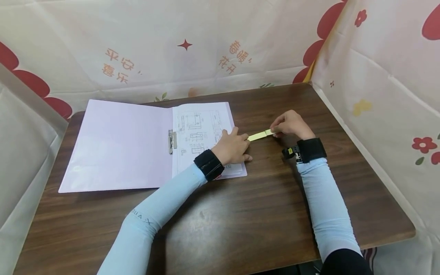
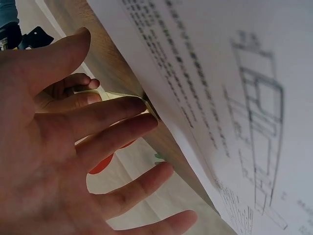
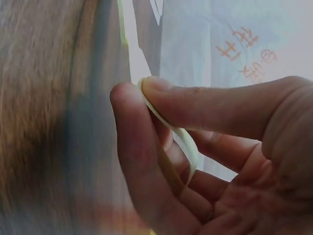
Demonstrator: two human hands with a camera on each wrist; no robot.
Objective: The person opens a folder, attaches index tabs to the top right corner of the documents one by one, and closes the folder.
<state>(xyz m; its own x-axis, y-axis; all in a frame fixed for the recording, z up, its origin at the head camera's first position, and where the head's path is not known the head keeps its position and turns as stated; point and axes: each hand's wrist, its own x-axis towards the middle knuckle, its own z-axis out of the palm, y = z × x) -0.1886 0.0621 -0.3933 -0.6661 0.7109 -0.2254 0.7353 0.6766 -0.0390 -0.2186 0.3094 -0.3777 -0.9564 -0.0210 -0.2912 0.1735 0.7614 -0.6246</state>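
Note:
Between my two hands stretches a pale yellow paper strip [image 1: 259, 136], just right of the printed sheets [image 1: 214, 114]. My right hand [image 1: 291, 124] pinches its right end between thumb and index finger. In the right wrist view the tail of the strip [image 3: 136, 63] curls back into the palm. My left hand [image 1: 232, 148] lies over the right edge of the sheets, fingers straight and spread. In the left wrist view the strip's far end meets the index and middle fingertips [image 2: 139, 107]. The sheets carry line drawings and text and sit in an open lilac folder [image 1: 120, 145].
A metal clip [image 1: 170, 142] sits at the folder's spine. Everything rests on a dark brown wooden table [image 1: 220, 225]. Pale patterned cloth [image 1: 206, 46] hangs behind the table and along its sides. Black bands [image 1: 209, 165] circle both wrists.

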